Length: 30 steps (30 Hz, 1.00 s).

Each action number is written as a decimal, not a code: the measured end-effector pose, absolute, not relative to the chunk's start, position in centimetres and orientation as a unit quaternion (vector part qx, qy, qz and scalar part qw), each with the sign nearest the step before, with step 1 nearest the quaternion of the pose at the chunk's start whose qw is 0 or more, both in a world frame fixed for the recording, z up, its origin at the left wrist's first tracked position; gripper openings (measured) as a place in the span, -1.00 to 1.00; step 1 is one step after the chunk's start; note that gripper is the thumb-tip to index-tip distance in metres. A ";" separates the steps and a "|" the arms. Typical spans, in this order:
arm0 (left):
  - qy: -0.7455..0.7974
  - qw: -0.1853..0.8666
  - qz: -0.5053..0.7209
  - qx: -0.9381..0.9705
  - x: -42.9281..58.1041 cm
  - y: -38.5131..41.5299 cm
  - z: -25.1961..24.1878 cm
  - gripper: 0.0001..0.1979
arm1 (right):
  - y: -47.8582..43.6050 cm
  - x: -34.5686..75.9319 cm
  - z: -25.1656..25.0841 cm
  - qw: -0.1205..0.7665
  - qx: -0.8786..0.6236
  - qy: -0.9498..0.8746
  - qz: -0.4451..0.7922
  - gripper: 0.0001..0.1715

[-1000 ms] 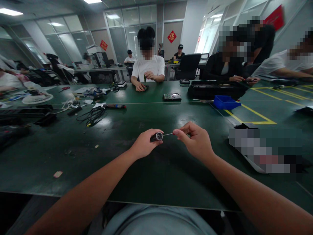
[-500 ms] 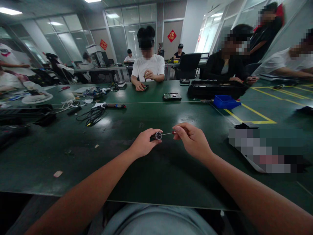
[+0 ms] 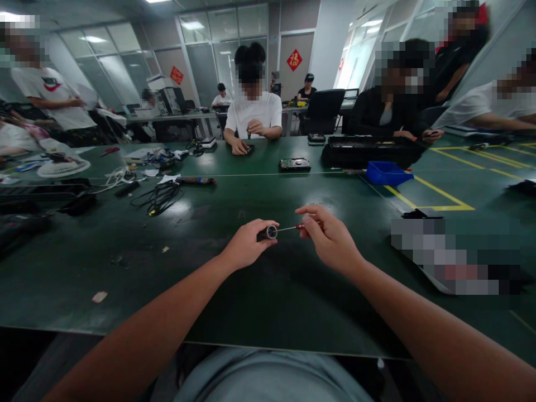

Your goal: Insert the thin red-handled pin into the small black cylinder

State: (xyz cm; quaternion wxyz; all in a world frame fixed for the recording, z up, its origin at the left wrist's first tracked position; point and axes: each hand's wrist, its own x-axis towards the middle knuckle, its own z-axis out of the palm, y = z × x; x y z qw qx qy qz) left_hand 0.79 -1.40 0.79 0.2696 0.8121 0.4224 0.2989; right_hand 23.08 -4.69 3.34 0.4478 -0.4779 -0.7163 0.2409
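With the left forearm [image 3: 167,315] slanting in from the lower left, the left hand [image 3: 243,244] curls, gripping a dark cylinder [image 3: 272,232] over the green table [image 3: 268,301], its round end at a thin screwdriver [image 3: 287,229] that the right hand [image 3: 330,234] pinches, forefinger extended.

electronics workshop: green workbench [image 3: 251,312], hard drive [image 3: 295,164]

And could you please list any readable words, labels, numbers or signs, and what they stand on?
"福": the red diamond-shaped sign, centre.
Too blurred: the red-orange diamond-shaped sign, left of it.
Too blurred: the printed white T-shirt, far left.
None legible: the dark, pale-rimmed cylindrical part.
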 end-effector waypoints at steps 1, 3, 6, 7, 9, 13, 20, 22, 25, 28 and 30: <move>0.421 0.270 0.297 0.813 0.8 -1.4 0.8 -0.62 | -4.7 23.1 3.3 0.449 -0.476 -0.716 0.243 -0.71; 0.419 0.270 0.293 0.816 0.7 -1.4 0.8 -0.62 | -4.7 23.2 3.3 0.443 -0.473 -0.721 0.246 -0.73; 0.424 0.267 0.290 0.815 0.7 -1.4 0.9 -0.63 | -4.8 23.1 3.6 0.426 -0.467 -0.737 0.242 -0.73; 0.426 0.266 0.291 0.814 0.6 -1.4 0.9 -0.63 | -4.9 23.1 3.7 0.422 -0.467 -0.739 0.240 -0.71; 0.426 0.266 0.294 0.813 0.6 -1.4 0.8 -0.63 | -5.0 22.9 3.7 0.424 -0.473 -0.733 0.245 -0.72; 0.420 0.263 0.305 0.813 0.7 -1.3 0.7 -0.62 | -4.8 22.7 3.3 0.482 -0.469 -0.674 0.307 -0.77; 0.409 0.253 0.324 0.815 0.8 -1.3 1.0 -0.62 | -3.2 22.5 2.3 0.576 -0.416 -0.479 0.514 -0.69; 0.402 0.255 0.324 0.817 0.8 -1.4 1.1 -0.61 | -2.8 22.6 2.1 0.576 -0.420 -0.407 0.571 -0.68; 0.401 0.255 0.318 0.821 0.7 -1.4 1.1 -0.62 | -2.5 22.7 1.9 0.561 -0.417 -0.353 0.622 -0.70; 0.403 0.260 0.315 0.819 0.6 -1.4 0.9 -0.62 | -2.5 22.7 1.8 0.580 -0.416 -0.361 0.600 -0.73; 0.406 0.266 0.317 0.815 0.6 -1.3 0.9 -0.61 | -2.7 22.6 1.8 0.599 -0.418 -0.384 0.565 -0.74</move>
